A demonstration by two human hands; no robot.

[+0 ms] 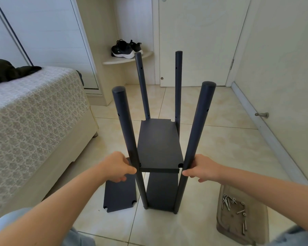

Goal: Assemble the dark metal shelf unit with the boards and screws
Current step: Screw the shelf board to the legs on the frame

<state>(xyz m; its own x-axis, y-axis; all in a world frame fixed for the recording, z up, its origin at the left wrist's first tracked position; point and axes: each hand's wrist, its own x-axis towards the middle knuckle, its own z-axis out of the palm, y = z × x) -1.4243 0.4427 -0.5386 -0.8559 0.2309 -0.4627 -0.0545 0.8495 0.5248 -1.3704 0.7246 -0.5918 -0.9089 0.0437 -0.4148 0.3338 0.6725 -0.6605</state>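
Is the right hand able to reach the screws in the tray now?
Probably yes: the screws lie in the open tray on the floor beside the right hand, nothing between them; it must first release the front right pole.

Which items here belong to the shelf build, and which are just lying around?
Job: four posts, fitted middle board, spare board on floor, screws in tray, left hand and right hand gripping near posts.
Lying about: sneakers, dark clothing on bed, door stop.

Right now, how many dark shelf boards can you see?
3: the middle board between the posts, the bottom board at their feet, the loose board on the floor to their left. More may lie outside view.
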